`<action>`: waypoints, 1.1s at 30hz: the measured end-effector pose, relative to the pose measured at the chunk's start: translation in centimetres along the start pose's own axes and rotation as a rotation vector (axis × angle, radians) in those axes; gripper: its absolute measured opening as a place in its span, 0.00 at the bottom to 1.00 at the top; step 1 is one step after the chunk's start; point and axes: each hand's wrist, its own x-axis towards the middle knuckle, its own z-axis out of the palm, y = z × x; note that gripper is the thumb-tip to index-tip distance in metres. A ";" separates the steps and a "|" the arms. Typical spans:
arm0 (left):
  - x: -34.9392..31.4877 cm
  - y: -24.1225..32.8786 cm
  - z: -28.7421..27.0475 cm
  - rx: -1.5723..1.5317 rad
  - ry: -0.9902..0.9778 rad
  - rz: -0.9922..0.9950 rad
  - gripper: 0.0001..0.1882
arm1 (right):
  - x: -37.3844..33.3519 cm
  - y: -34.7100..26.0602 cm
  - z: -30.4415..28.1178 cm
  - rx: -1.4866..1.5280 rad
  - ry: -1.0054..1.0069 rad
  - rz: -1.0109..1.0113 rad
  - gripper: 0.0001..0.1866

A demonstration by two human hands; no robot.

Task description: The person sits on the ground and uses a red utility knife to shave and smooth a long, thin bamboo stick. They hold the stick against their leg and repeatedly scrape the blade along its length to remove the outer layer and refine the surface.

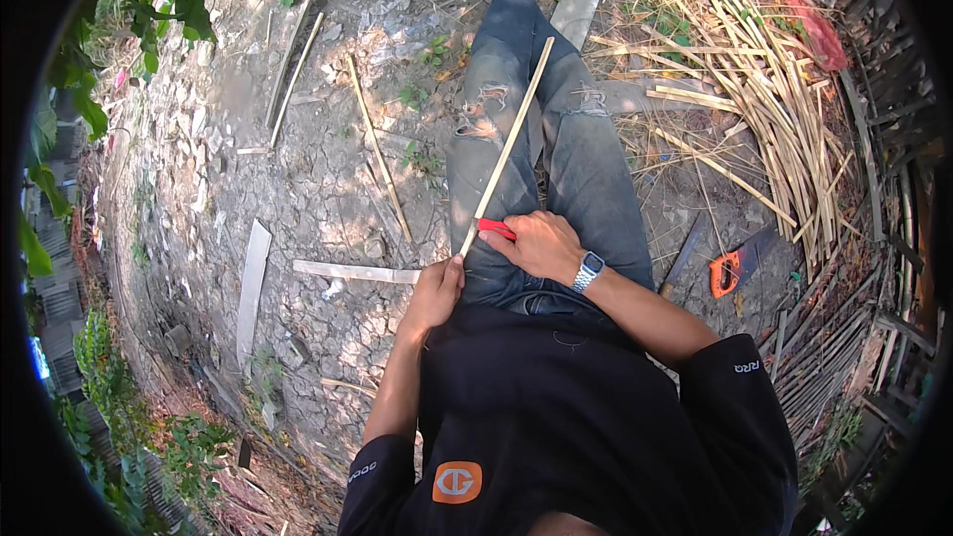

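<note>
A long, thin bamboo strip (512, 137) slants over my legs, its far end above my knees and its near end by my lap. My left hand (437, 293) is closed around the near end of the strip. In my right hand (544, 246) is a small red tool (496, 228), pressed against the strip just beyond my left hand. Most of the tool is covered by my fingers, and its working edge does not show clearly. My legs (596, 169), in torn jeans, are stretched out under the strip.
Several bamboo strips (784, 129) lie heaped at the far right. Beside my right hip are an orange-handled saw (728, 275) and a dark blade (685, 256). Flat pale slats (255, 288) and single sticks (377, 149) lie on the cracked ground to the left.
</note>
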 end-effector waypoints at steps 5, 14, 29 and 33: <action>-0.2 -0.6 -0.1 0.046 -0.005 0.015 0.29 | 0.0 -0.1 0.4 -0.059 0.010 0.023 0.29; -5.3 -0.6 -2.1 0.044 -0.055 -0.085 0.28 | -0.6 -0.4 1.8 -0.152 0.097 -0.032 0.29; -7.9 5.4 -4.5 0.208 -0.230 0.153 0.23 | -2.9 4.9 -5.7 -0.285 0.557 0.120 0.28; -5.6 6.4 -3.4 0.312 -0.289 0.196 0.21 | -4.0 7.8 -5.5 -0.330 0.623 0.187 0.29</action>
